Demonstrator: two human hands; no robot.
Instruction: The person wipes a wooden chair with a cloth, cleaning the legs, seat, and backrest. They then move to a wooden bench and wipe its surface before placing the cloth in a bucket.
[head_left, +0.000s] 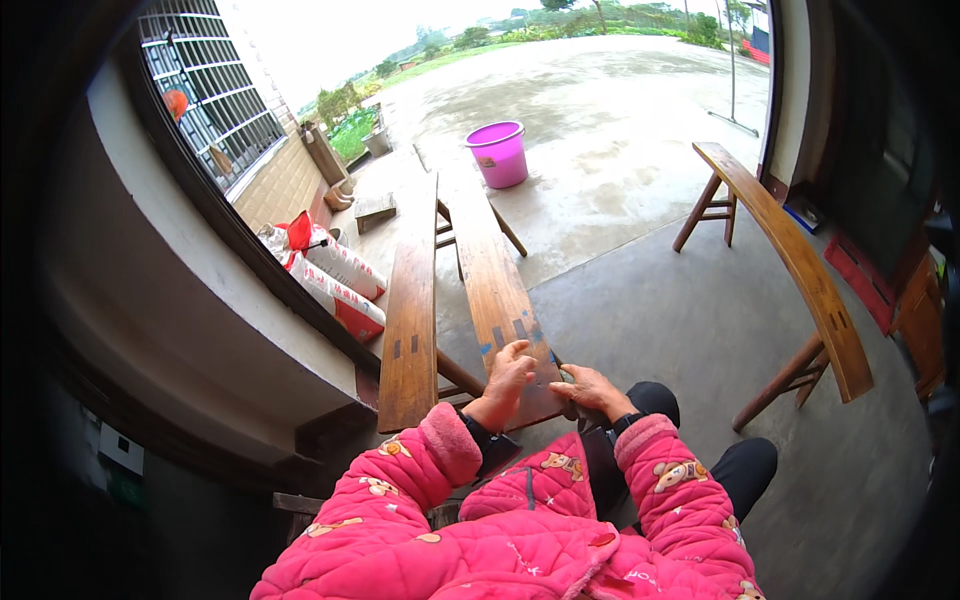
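In front of me stands a wooden bench (491, 277) with dark joint marks and blue paint spots near its close end. Over that end is my left hand (510, 377), its fingers bent; whether it holds anything small cannot be told. Close to its right, at the bench's right edge, my right hand (592, 388) has thumb and fingers at the corner, near a small greenish thing that is partly hidden. I cannot tell whether the hand grips it. A second wooden bench (411, 330) runs alongside on the left.
A third wooden bench (795, 247) stands to the right. A pink plastic bucket (504, 157) is beyond the middle bench. Printed sacks (337, 292) lean at the left by the doorway, near a low stool (375, 208). A red box (859, 281) lies at the far right.
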